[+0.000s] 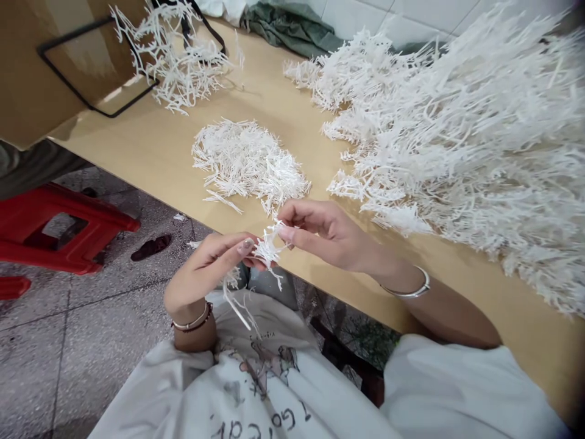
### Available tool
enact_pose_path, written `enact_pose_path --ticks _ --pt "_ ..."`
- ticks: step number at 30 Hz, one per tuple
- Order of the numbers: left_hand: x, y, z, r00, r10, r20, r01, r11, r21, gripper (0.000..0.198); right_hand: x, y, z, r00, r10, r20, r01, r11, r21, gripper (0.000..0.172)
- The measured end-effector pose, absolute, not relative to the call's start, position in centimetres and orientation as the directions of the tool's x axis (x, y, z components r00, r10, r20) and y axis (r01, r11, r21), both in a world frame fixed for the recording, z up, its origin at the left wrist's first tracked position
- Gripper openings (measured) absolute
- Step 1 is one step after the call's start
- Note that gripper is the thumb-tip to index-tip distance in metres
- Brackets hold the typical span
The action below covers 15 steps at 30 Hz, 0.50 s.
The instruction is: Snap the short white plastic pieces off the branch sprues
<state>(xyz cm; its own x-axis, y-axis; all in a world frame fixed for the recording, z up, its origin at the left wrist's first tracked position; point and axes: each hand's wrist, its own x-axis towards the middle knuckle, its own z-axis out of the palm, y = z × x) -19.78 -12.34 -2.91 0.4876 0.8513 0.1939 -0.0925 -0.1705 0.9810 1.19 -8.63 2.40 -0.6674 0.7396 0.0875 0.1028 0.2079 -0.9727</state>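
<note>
Between my two hands, over the near edge of the table, is a small branched cluster of white plastic-looking strands (269, 245). My left hand (217, 259) pinches its left side between thumb and fingers, and a longer pale stem hangs down below that hand. At the cluster's right side, the thumb and fingertips of my right hand (326, 235) are pinched on it. Just beyond my hands lies a low pile of short white pieces (249, 161). A far larger heap of branched white strands (439, 128) spreads over the right part of the table.
The tan table (150, 177) holds another tangle of white strands (183, 61) at the back left, by a black wire frame (98, 113) and a cardboard box (55, 61). Dark green cloth (292, 27) lies along the tiled wall. A red stool (59, 225) stands on the floor at left.
</note>
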Motion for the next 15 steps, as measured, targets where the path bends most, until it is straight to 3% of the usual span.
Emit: enact_pose_path --ticks 7,11,15 --pt "-20.0 -12.1 -3.0 0.478 0.803 0.355 -0.022 -0.393 0.919 0.024 0.6 -8.9 2.5 -0.626 0.777 -0.062 0.005 -0.076 -0.997 0.013" --pt "-19.0 -12.4 -3.1 0.388 0.879 0.278 -0.03 -0.289 0.957 0.022 0.5 -9.0 2.1 -0.596 0.798 -0.091 -0.012 -0.122 -0.992 0.014" --pt "-17.8 -12.9 -3.2 0.209 0.959 0.19 -0.157 -0.159 0.975 0.014 0.6 -9.1 2.2 -0.599 0.796 -0.093 0.026 -0.097 -0.995 0.017"
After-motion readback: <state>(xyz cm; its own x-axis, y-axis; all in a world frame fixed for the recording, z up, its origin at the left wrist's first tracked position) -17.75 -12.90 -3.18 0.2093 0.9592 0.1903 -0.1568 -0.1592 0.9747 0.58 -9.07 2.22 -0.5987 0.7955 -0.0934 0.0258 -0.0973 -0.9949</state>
